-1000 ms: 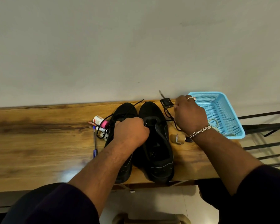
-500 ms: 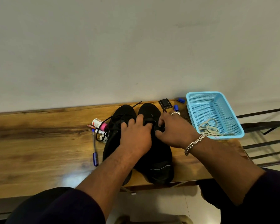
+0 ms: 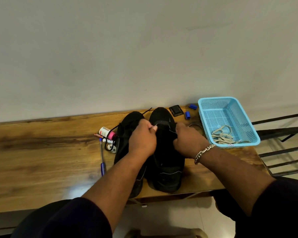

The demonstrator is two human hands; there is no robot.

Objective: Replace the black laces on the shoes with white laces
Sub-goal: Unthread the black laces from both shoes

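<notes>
Both hands are in on the right shoe (image 3: 165, 152) now, which sits toe toward the wall at the near edge of the wooden table (image 3: 41, 152), touching the left shoe (image 3: 127, 134). A second ago the right hand (image 3: 187, 143) was away by the basket with a strand of black lace; half a second ago it had swung back to the tongue, and now it is curled on the right flap of the upper, fingers closed on the dark fabric. The left hand (image 3: 143, 140) is bunched at the tongue (image 3: 162, 123), thumb and fingertips pinched together on the top of the shoe, though whether they have lace or only fabric I cannot tell. No black lace shows across this shoe's eyelets, so my read is that its old lace is out and the upper is being spread for threading. The left shoe is a step behind: a black lace (image 3: 113, 130) trails from it over the markers (image 3: 103, 136) and the pink-capped tube (image 3: 107, 132) beside it. The white laces (image 3: 221, 134) lie untouched, coiled in the blue basket (image 3: 230, 103) well to the right, so a reach there looks like the next call. A blue pen (image 3: 102, 158) lies to the left.
</notes>
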